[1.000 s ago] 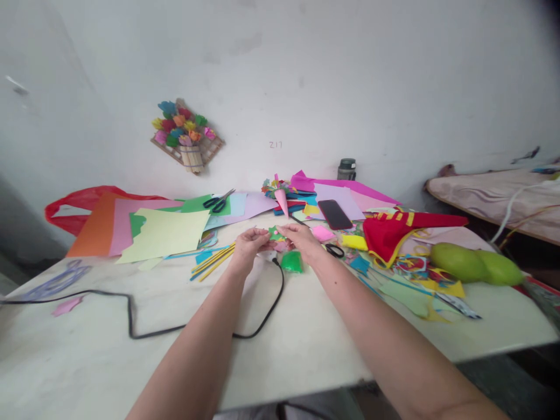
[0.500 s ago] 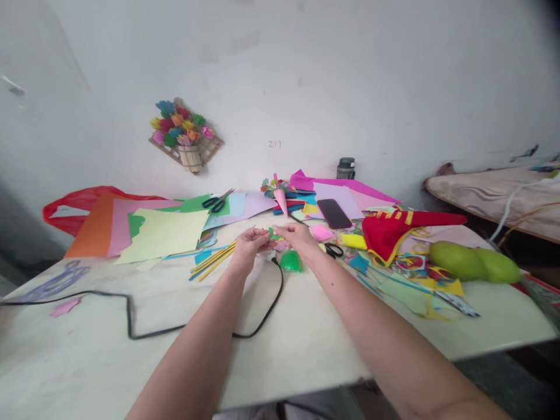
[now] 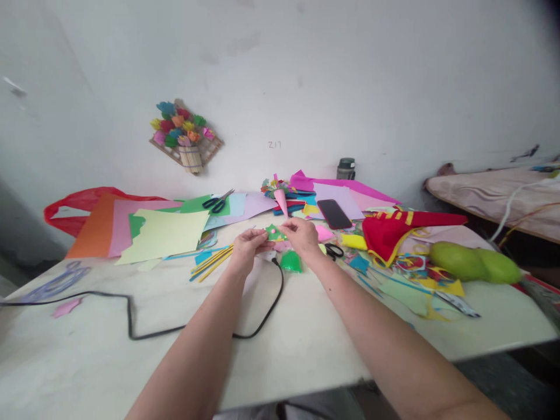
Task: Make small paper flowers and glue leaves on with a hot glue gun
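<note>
Between my hands is a small green paper cutout (image 3: 273, 231) with pointed edges and a pink dot in its middle. My left hand (image 3: 249, 247) pinches its left edge. The fingers of my right hand (image 3: 301, 235) are closed at its right edge. Just below lies a shiny green packet (image 3: 291, 262), beside the end of a black cable (image 3: 277, 291). Right of my right hand are a pink packet (image 3: 323, 234), a yellow packet (image 3: 353, 241) and black-handled scissors (image 3: 334, 251). Behind my hands lies a pink paper cone (image 3: 280, 201) with colourful paper bits at its top.
Coloured paper sheets (image 3: 166, 233) cover the back left, with another pair of scissors (image 3: 216, 202) on them. Yellow and blue strips (image 3: 214, 261) lie left of my hands. A phone (image 3: 334, 214), red cloth (image 3: 382, 236), green fruits (image 3: 475, 262) and a cutter knife (image 3: 457, 303) are rightward.
My right hand has shifted slightly and its fingers have turned. The green cutout now shows more of its face, with the pink dot visible. My left hand has barely moved.
</note>
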